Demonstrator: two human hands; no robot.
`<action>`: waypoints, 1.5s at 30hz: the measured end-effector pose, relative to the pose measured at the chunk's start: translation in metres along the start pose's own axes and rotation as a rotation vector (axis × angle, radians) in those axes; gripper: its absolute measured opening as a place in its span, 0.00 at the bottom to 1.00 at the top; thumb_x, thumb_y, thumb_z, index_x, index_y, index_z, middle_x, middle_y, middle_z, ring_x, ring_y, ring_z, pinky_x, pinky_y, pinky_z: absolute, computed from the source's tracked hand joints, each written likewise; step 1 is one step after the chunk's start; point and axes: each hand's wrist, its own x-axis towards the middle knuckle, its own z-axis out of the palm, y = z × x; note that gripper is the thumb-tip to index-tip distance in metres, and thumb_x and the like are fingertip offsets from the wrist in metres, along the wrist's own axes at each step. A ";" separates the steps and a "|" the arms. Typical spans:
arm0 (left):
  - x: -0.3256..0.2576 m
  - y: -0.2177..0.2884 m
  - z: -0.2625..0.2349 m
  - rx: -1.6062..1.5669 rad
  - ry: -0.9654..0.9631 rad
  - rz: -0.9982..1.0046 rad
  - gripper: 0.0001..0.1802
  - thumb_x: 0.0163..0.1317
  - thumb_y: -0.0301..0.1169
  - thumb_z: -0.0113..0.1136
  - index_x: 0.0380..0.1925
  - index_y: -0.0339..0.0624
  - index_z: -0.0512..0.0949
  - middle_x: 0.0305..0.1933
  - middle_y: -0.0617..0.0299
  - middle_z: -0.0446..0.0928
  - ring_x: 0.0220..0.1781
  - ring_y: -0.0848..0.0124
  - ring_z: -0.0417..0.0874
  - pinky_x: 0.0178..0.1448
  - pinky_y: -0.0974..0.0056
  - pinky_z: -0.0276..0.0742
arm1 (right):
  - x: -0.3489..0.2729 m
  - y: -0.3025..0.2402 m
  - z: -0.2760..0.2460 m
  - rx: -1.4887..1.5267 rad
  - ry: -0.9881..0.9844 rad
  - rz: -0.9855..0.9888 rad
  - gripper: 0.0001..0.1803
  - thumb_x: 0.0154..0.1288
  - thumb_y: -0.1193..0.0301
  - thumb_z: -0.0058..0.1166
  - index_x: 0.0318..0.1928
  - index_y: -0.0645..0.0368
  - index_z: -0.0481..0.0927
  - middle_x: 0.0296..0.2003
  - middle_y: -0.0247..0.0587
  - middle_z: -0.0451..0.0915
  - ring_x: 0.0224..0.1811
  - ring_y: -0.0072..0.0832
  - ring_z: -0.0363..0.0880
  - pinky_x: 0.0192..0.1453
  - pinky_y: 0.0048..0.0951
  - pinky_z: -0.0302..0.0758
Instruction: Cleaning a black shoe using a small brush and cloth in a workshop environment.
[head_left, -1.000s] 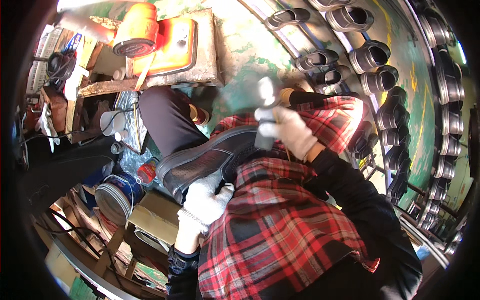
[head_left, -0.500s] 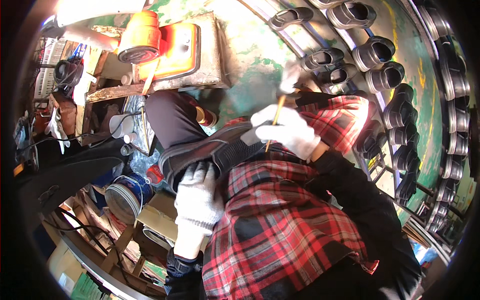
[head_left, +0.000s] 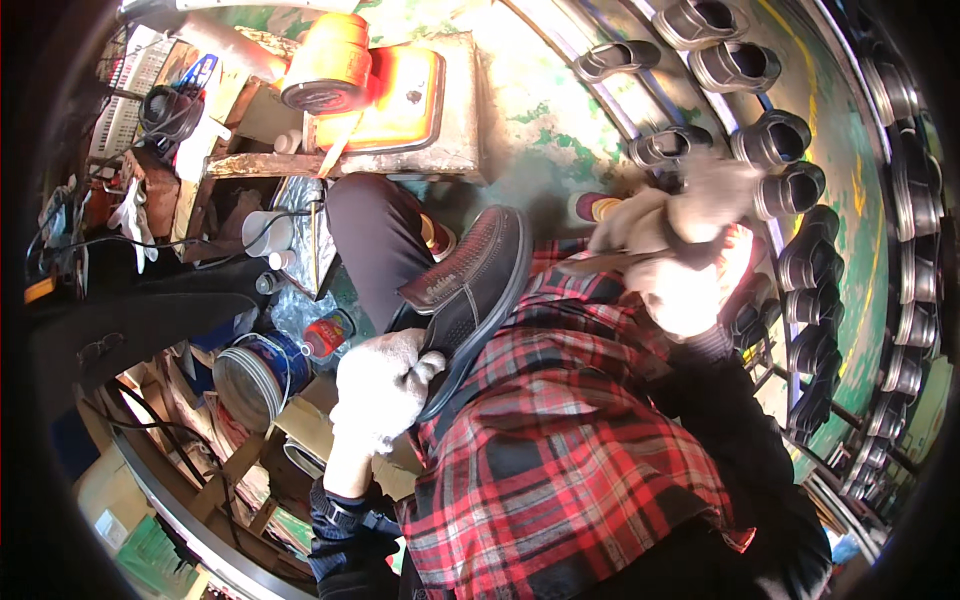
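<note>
A dark brown and black leather shoe (head_left: pixel 480 280), with stitched and perforated panels, is tilted over my lap with its toe pointing away from me. My left hand (head_left: pixel 385 385), in a white knitted glove, is closed around its heel end. To the right, clear of the shoe, is my gloved right hand (head_left: pixel 675 290) over my right knee. Motion smears this hand and the greyish, soft-looking thing (head_left: pixel 710 190) at it, so its kind is unclear. A red and black plaid cloth (head_left: pixel 560 450) covers my lap.
An orange machine or container (head_left: pixel 330 65) stands on a worn bench at the far left. Below it are white cups (head_left: pixel 268 233), a red bottle (head_left: pixel 325 335) and a bucket (head_left: pixel 250 385). Racks of dark shoes (head_left: pixel 740 65) line the right side.
The shoe has turned from lying across my lap to toe-away. My left hand has shifted to grip the heel end. My right hand has moved right, away from the shoe.
</note>
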 end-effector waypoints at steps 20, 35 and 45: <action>-0.010 -0.013 0.001 -0.352 -0.216 -0.164 0.18 0.54 0.31 0.67 0.46 0.40 0.83 0.35 0.48 0.84 0.39 0.52 0.86 0.45 0.56 0.80 | 0.019 0.059 0.017 -0.297 -0.138 0.628 0.17 0.66 0.68 0.62 0.52 0.64 0.81 0.48 0.41 0.83 0.48 0.25 0.81 0.52 0.26 0.76; -0.022 -0.033 0.008 -0.241 -0.148 0.074 0.26 0.50 0.46 0.71 0.43 0.39 0.85 0.38 0.48 0.82 0.40 0.49 0.83 0.48 0.51 0.77 | 0.038 0.136 -0.004 0.547 0.236 0.677 0.15 0.74 0.70 0.52 0.56 0.65 0.76 0.52 0.44 0.81 0.56 0.35 0.80 0.62 0.38 0.77; -0.055 -0.063 0.004 -0.629 -0.112 -0.095 0.31 0.54 0.59 0.66 0.32 0.38 0.88 0.45 0.49 0.84 0.55 0.54 0.81 0.70 0.49 0.65 | 0.031 0.134 0.032 0.976 0.144 0.613 0.15 0.74 0.71 0.52 0.54 0.69 0.74 0.57 0.53 0.78 0.53 0.28 0.79 0.57 0.27 0.76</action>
